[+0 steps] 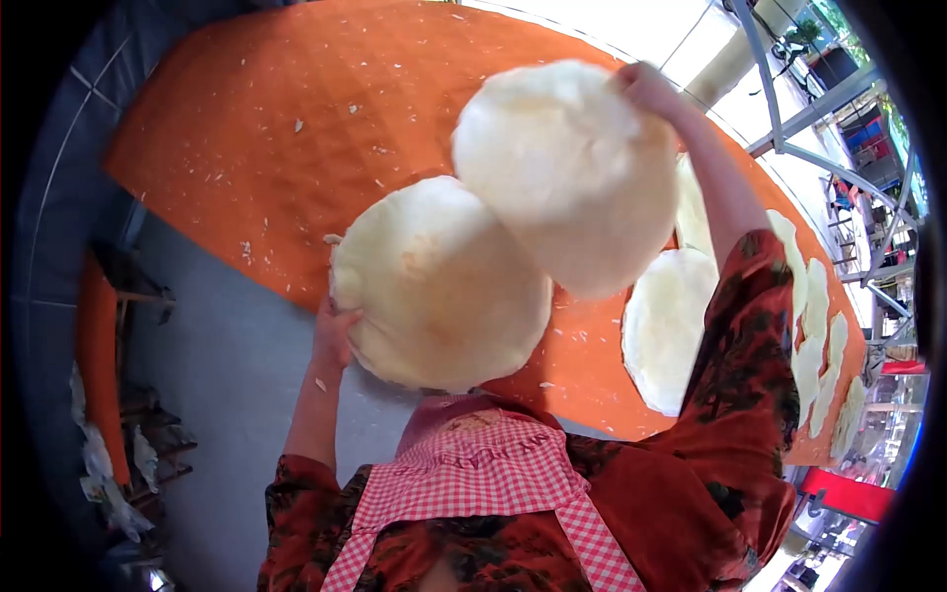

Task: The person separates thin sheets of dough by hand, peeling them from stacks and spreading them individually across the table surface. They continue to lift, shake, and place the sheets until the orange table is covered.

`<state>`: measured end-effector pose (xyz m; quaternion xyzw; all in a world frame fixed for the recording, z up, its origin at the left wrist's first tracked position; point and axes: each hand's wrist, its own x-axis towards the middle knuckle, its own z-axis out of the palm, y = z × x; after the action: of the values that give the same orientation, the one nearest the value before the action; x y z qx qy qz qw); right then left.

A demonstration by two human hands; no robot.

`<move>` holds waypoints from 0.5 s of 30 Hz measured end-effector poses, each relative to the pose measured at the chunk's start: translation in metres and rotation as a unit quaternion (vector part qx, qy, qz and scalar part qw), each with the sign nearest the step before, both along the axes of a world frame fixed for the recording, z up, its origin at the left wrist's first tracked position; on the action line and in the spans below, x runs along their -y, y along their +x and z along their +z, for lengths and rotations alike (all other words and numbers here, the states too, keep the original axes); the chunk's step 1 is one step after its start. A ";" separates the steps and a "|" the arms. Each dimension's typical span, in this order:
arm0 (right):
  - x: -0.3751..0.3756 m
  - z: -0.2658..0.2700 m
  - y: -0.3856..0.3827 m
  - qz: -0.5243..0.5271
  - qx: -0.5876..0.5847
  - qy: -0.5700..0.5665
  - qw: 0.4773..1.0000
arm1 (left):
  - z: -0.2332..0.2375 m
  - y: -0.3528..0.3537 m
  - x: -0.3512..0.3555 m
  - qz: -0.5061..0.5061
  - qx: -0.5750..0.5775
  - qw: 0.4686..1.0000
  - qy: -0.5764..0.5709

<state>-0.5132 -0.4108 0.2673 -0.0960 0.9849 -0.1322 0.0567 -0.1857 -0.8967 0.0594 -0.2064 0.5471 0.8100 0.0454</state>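
Left hand: grip closed on near flatbread. Right hand: grip closed on far flatbread, at rim. Other flatbreads lie on orange surface.

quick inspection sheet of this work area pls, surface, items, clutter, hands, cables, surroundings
surface: orange cover, creased
job's things: left round and right round, thin and pale, both held; more rounds lie on the cover at the right
clutter: pale crumbs scattered on the cover
grippers: left hand and right hand, bare, each gripping a round's edge
cables: nothing seen on the cover
surroundings: grey floor, metal frame
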 end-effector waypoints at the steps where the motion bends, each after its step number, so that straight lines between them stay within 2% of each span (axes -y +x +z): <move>1: -0.025 -0.002 -0.023 -0.026 -0.115 0.034 0.992 | -0.006 -0.007 0.013 -0.002 -0.003 1.000 -0.011; 2: -0.047 -0.011 -0.039 -0.052 -0.227 0.072 0.970 | -0.016 -0.012 0.027 -0.004 0.008 1.000 0.003; 4: -0.044 -0.013 -0.022 -0.120 -0.357 0.082 0.923 | -0.035 -0.023 0.053 -0.013 0.031 0.999 0.035; 5: -0.028 -0.013 0.000 -0.152 -0.331 0.038 0.931 | -0.040 -0.023 0.065 -0.046 0.062 0.995 0.071; 6: -0.024 -0.035 0.017 -0.112 -0.369 0.027 0.922 | -0.042 -0.022 0.072 -0.063 0.100 0.982 0.144; 8: 0.015 -0.085 0.082 -0.075 -0.285 -0.117 0.948 | -0.040 -0.020 0.093 -0.099 0.179 0.936 0.286; 9: 0.021 -0.144 0.108 -0.146 -0.106 -0.111 0.977 | -0.039 -0.018 0.100 -0.139 0.154 0.923 0.325; 11: 0.162 -0.146 0.231 -0.076 -0.097 -0.228 0.966 | -0.032 -0.009 0.103 -0.210 0.108 0.886 0.400; 12: 0.215 -0.167 0.270 -0.100 -0.001 -0.242 0.965 | -0.026 -0.012 0.099 -0.229 0.085 0.866 0.437; 13: 0.256 -0.204 0.298 -0.020 -0.009 -0.250 0.968 | -0.046 -0.016 0.104 -0.260 0.049 0.842 0.470; 14: 0.306 -0.202 0.320 0.005 0.012 -0.220 0.975 | -0.024 -0.019 0.099 -0.242 0.094 0.841 0.475; 15: 0.352 -0.189 0.332 0.004 0.056 -0.255 0.965 | -0.006 -0.025 0.097 -0.259 0.065 0.829 0.491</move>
<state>-0.1814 -0.7624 0.0781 -0.1040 0.9136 -0.3835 0.0860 -0.2104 -0.9934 0.0531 -0.0600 0.1067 0.9149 0.3847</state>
